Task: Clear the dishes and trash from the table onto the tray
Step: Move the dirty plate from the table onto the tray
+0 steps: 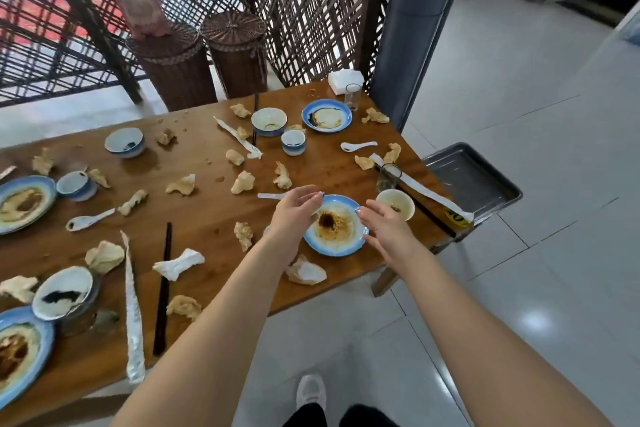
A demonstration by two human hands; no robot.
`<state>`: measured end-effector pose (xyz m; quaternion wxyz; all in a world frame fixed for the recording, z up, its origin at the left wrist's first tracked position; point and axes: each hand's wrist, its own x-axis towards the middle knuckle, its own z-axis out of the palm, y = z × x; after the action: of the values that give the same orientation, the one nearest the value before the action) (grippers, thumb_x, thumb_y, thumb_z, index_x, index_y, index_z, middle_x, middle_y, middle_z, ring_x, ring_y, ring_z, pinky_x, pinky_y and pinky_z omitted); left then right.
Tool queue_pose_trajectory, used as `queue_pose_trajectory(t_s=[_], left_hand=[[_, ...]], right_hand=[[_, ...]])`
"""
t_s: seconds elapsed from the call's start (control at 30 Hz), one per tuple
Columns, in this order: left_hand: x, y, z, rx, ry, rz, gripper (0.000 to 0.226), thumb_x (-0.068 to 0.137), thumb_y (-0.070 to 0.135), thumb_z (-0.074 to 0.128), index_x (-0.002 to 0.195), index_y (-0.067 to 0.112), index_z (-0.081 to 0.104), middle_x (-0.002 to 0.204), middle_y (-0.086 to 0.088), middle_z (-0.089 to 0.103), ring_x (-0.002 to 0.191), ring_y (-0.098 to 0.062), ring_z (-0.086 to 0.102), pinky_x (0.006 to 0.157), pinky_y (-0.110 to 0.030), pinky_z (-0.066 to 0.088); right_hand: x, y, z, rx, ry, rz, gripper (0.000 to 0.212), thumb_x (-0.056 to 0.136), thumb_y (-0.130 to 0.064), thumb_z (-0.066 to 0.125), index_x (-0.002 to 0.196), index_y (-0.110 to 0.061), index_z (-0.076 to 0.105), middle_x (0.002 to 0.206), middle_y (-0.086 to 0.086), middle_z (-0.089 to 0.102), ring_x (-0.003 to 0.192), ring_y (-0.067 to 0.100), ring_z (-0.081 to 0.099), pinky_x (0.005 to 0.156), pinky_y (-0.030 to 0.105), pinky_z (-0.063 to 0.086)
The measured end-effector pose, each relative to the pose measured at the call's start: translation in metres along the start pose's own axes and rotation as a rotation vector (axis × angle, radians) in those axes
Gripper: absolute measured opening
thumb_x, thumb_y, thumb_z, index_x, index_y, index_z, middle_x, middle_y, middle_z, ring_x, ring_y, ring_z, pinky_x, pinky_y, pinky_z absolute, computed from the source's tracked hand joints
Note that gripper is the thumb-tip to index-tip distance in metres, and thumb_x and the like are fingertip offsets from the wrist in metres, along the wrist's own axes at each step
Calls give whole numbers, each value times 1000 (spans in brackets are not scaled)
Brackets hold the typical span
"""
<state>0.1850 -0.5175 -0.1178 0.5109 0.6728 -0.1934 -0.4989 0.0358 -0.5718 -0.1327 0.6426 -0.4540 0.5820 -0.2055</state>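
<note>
A blue-rimmed plate [335, 239] smeared with brown sauce lies near the right front edge of the wooden table [207, 211]. My left hand [294, 210] hovers at its left rim with fingers loosely curved, holding nothing. My right hand [384, 224] is at the plate's right rim with fingers extended; whether they touch it is unclear. A grey metal tray [485, 184] stands empty just beyond the table's right end. A small white bowl [396, 203] sits right behind my right hand.
Crumpled napkins [243, 182], white spoons [358, 146], dark chopsticks [162, 288], a glass [388, 177], cups [293, 142], bowls [269, 121] and several more dirty blue plates [326, 115] litter the table. Two wicker baskets [239, 52] stand behind it. Tiled floor lies to the right.
</note>
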Motion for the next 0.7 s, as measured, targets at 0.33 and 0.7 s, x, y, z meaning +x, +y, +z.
queue_pose_trajectory(t_s=[0.33, 0.7], left_hand=[[83, -12, -12, 324, 16, -32, 21, 89, 45, 61, 78, 27, 65, 92, -6, 68, 91, -21, 64, 92, -41, 50], [157, -30, -12, 1014, -87, -159, 41, 93, 46, 55, 79, 7, 61, 64, -3, 49, 56, -14, 43, 51, -25, 30]], right_hand=[[55, 17, -1, -46, 164, 163, 42, 101, -40, 39, 126, -8, 54, 124, 6, 58, 111, 21, 52, 97, 35, 42], [94, 54, 5, -562, 188, 198, 54, 102, -41, 34, 145, -7, 35, 147, 10, 41, 135, 27, 38, 105, 36, 36]])
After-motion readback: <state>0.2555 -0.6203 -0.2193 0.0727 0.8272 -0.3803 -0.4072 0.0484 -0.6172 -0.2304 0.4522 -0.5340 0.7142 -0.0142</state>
